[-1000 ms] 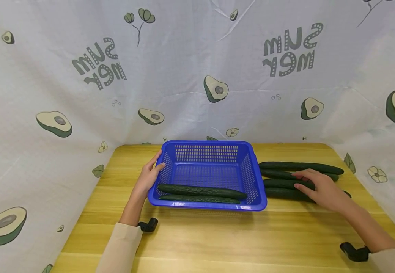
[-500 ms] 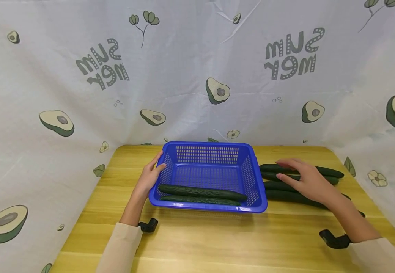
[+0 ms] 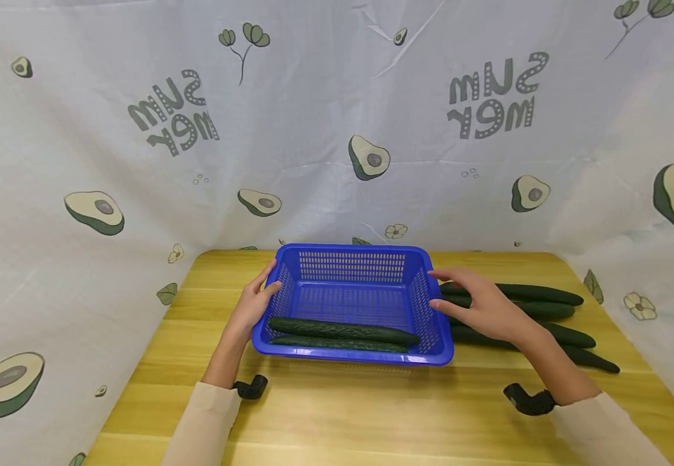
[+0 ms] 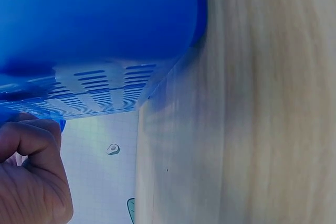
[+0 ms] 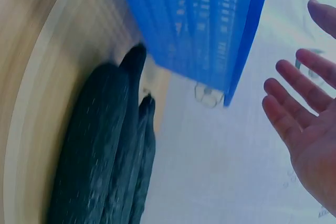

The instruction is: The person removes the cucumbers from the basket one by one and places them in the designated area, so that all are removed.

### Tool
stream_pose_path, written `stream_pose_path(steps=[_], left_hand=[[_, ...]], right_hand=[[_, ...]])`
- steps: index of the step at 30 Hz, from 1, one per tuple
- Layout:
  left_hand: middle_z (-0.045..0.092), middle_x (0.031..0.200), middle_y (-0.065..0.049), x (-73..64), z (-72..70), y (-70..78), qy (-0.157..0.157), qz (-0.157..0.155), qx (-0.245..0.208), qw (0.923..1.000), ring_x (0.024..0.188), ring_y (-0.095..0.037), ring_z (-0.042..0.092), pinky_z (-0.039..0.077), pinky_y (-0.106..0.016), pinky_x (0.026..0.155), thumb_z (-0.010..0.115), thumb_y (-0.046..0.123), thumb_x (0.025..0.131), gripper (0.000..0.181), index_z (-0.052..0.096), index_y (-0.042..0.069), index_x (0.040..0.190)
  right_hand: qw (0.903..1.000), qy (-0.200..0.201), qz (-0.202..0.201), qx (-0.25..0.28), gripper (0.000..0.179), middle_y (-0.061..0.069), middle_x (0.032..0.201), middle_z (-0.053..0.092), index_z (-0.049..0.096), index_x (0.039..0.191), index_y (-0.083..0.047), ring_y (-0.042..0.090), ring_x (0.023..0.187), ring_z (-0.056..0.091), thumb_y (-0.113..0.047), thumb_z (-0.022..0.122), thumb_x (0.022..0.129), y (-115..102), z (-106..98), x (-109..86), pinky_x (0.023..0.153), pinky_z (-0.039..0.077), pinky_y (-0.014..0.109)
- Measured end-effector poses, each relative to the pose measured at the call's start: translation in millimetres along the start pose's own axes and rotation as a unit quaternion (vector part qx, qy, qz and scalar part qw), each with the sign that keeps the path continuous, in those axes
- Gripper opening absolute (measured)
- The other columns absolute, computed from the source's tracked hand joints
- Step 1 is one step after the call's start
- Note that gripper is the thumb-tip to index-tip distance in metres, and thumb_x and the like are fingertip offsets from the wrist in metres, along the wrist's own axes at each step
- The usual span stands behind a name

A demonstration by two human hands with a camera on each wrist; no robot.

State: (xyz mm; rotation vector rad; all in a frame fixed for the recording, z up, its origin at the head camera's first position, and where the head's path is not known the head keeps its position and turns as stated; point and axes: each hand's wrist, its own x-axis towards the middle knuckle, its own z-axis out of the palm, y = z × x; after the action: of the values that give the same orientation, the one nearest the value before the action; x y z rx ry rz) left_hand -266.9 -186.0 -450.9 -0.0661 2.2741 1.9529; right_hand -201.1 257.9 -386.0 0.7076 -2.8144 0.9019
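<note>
A blue plastic basket (image 3: 354, 247) with slotted walls stands mid-table. Two long dark green cucumbers (image 3: 342, 331) lie side by side along its near wall. My left hand (image 3: 253, 303) grips the basket's left rim, thumb over the inside and curled fingers outside, as the left wrist view of the hand (image 4: 34, 171) also shows. At the right rim is my right hand (image 3: 482, 309), fingertips right by the edge. In the right wrist view that hand (image 5: 315, 114) has its fingers spread, with nothing in it. Beneath it lie several more cucumbers (image 5: 92, 140), partly covered by the hand in the head view.
The wooden table (image 3: 337, 414) extends in front of the basket. Behind and along both sides hangs a white cloth (image 3: 313, 116) printed with avocados. A black wrist camera (image 3: 529, 399) sits on the right wrist, another (image 3: 251, 387) on the left.
My right hand has moved left from above the loose cucumbers to the basket's right rim, uncovering their right ends. The left hand and the basket stay in place.
</note>
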Motion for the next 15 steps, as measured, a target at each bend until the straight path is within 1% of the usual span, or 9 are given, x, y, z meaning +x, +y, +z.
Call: stream_pose_path(steps=[4,7,10,15], left_hand=[[0.027,0.17,-0.006,0.5,-0.9,0.3,0.005,0.004,0.006,1.0,0.105,-0.029,0.067,0.061,-0.034,0.077,0.055,0.028,0.107,0.06,0.032,0.042,0.161],[0.026,0.17,-0.008,0.0,-1.3,0.7,0.001,0.006,0.008,1.0,0.105,-0.029,0.067,0.061,-0.034,0.078,0.054,0.028,0.108,0.06,0.031,0.041,0.161],[0.029,0.169,-0.007,-0.5,-1.0,0.6,0.0,0.002,0.006,1.0,0.106,-0.031,0.067,0.061,-0.036,0.078,0.054,0.029,0.108,0.059,0.032,0.044,0.161],[0.029,0.169,-0.005,-0.7,0.4,0.0,-0.004,0.001,0.007,1.0,0.108,-0.035,0.067,0.062,-0.04,0.08,0.054,0.03,0.108,0.058,0.032,0.046,0.16]], right_hand=[[0.9999,-0.01,-0.004,0.004,0.058,0.014,0.149,0.056,0.054,0.148,-0.01,0.04,0.132,0.055,-0.037,0.07,0.099,-6.4,9.1,8.6,0.105,0.047,0.064],[0.9998,-0.017,-0.004,0.006,0.062,0.014,0.15,0.055,0.053,0.149,-0.011,0.041,0.132,0.055,-0.04,0.071,0.097,-11.3,16.2,14.6,0.104,0.048,0.064],[0.9996,-0.026,-0.003,0.01,0.066,0.014,0.151,0.054,0.052,0.149,-0.01,0.04,0.134,0.054,-0.043,0.073,0.095,-17.3,23.3,21.5,0.106,0.048,0.063],[0.9989,-0.046,-0.008,0.006,0.071,0.011,0.153,0.053,0.051,0.151,-0.011,0.037,0.142,0.049,-0.049,0.071,0.094,-27.3,34.5,31.9,0.112,0.042,0.063]])
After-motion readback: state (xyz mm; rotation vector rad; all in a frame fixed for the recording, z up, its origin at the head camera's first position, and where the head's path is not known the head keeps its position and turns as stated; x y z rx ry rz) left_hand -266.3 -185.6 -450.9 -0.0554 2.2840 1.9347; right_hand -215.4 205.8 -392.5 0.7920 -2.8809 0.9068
